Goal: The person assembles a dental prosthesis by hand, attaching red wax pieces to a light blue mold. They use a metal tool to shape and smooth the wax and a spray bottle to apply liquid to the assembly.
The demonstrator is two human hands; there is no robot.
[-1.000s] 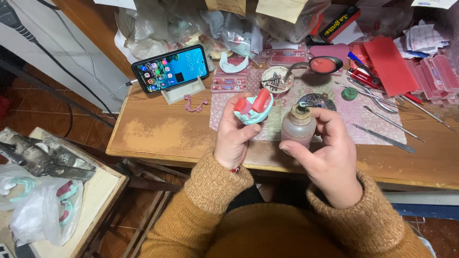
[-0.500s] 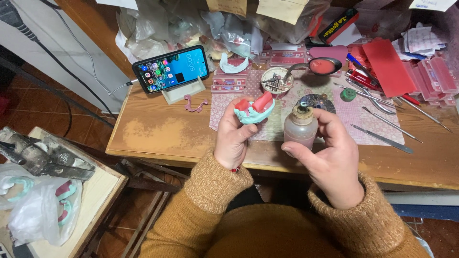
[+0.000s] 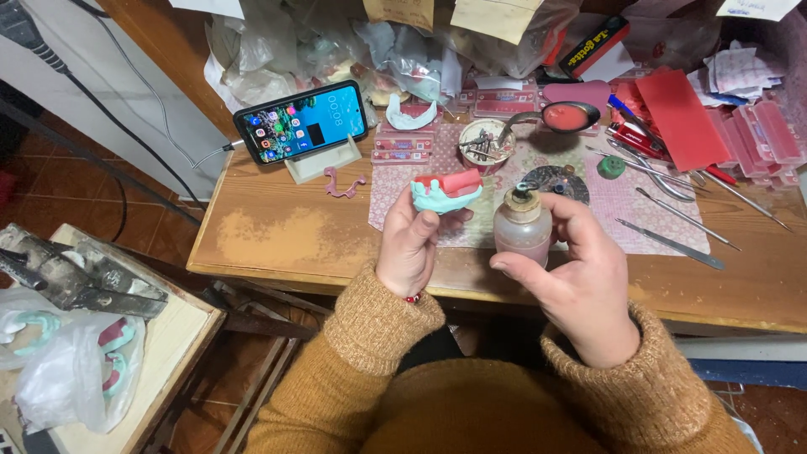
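My left hand [image 3: 412, 248] holds a turquoise dental cast topped with a red wax rim [image 3: 447, 191], raised over the near edge of the wooden workbench [image 3: 277, 240]. My right hand [image 3: 580, 282] grips a small frosted glass burner bottle [image 3: 522, 225] with a dark wick cap, just to the right of the cast. Both sleeves are mustard knit.
A phone on a stand [image 3: 301, 122] sits at the back left. Metal hand instruments [image 3: 672, 244], a spoon of red wax [image 3: 565, 117], red wax sheets [image 3: 677, 118] and plastic bags crowd the back. A side table [image 3: 160, 353] with bagged casts [image 3: 80, 361] stands lower left.
Both hands have shifted slightly; the cast and bottle stay held side by side, with the cast tilted a little flatter.
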